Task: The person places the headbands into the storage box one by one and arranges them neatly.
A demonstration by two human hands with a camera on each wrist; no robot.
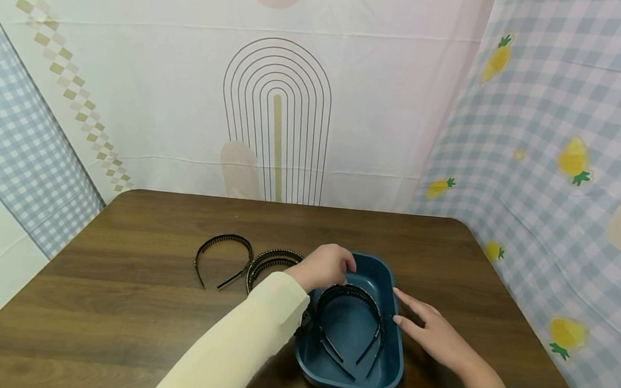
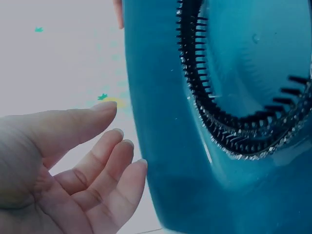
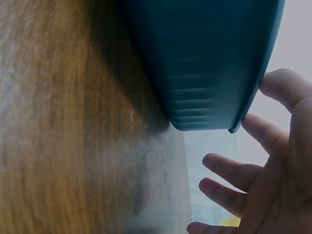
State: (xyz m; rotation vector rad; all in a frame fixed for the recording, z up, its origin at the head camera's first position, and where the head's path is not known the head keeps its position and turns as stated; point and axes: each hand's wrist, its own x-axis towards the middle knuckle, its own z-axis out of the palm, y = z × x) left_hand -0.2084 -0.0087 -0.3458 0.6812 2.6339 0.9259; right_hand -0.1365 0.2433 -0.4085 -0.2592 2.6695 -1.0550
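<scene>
A blue plastic basin [image 1: 393, 363] stands on the table with black, comb-toothed headbands [image 1: 350, 290] lying inside, at least two overlapping. In the left wrist view, glittering stones line the outer edge of these headbands [image 2: 248, 156]. My left hand [image 1: 324, 267] hovers above the basin's far left part, fingers loosely bent, and the left wrist view shows nothing held in it. At the basin's right side my right hand [image 1: 433, 330] has its fingers spread. Its thumb and index fingertip touch the rim in the right wrist view.
Left of the basin lie more headbands [image 1: 276, 253], overlapping and partly hidden behind my left arm. Another single headband [image 1: 226, 236] lies farther left. The wooden table [image 1: 119, 301] meets a white patterned cloth [image 1: 186, 119] behind and a checked cloth [image 1: 532, 191] at right.
</scene>
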